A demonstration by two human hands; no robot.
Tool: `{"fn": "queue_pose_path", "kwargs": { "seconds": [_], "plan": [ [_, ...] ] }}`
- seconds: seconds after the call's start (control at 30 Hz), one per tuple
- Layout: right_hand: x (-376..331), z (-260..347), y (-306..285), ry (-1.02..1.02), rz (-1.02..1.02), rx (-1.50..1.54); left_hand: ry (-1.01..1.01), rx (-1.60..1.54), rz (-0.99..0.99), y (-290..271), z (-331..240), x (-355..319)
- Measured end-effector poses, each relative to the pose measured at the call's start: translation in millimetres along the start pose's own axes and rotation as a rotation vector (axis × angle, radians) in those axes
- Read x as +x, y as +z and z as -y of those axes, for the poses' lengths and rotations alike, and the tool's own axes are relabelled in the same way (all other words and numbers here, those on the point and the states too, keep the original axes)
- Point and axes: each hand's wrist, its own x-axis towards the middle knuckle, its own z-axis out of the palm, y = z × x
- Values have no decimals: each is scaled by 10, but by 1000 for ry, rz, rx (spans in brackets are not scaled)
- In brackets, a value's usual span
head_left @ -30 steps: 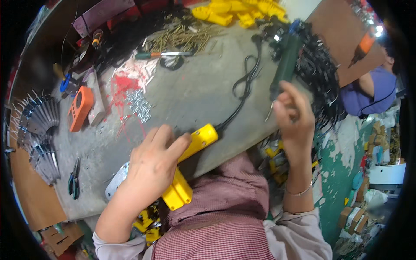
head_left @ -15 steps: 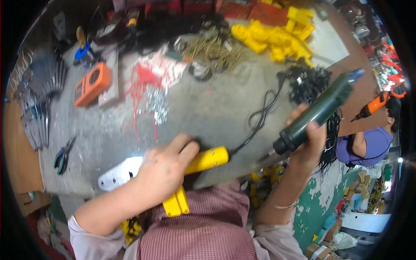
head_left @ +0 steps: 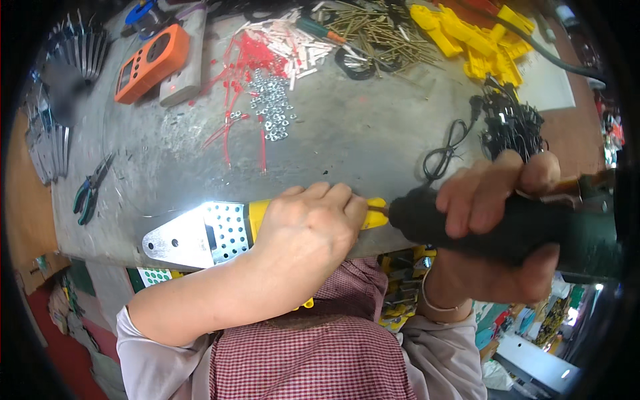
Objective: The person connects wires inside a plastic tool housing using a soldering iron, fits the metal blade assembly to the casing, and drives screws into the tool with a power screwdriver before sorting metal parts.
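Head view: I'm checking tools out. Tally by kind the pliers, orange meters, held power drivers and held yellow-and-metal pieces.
Pliers: 1
Orange meter: 1
Green power driver, right hand: 1
Yellow-and-metal piece, left hand: 1
Total: 4

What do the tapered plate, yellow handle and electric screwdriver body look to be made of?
Tapered plate: sheet metal, bright and smooth; strong glare, clean round holes.
Yellow handle: probably moulded plastic, satin; even colour, rounded end.
Electric screwdriver body: likely dark plastic, low gloss; soft highlights, though blur leaves it open.
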Motion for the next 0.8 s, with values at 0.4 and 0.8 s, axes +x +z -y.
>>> {"fn": "queue_pose_path", "kwargs": {
  "seconds": [0.4,0.8],
  "plan": [
    [153,-143,162,105,353,111,6,-70,-75,79,21,-6],
    [-90,74,59,16,201,39,16,-76,-97,72,58,5]
  ]
}}
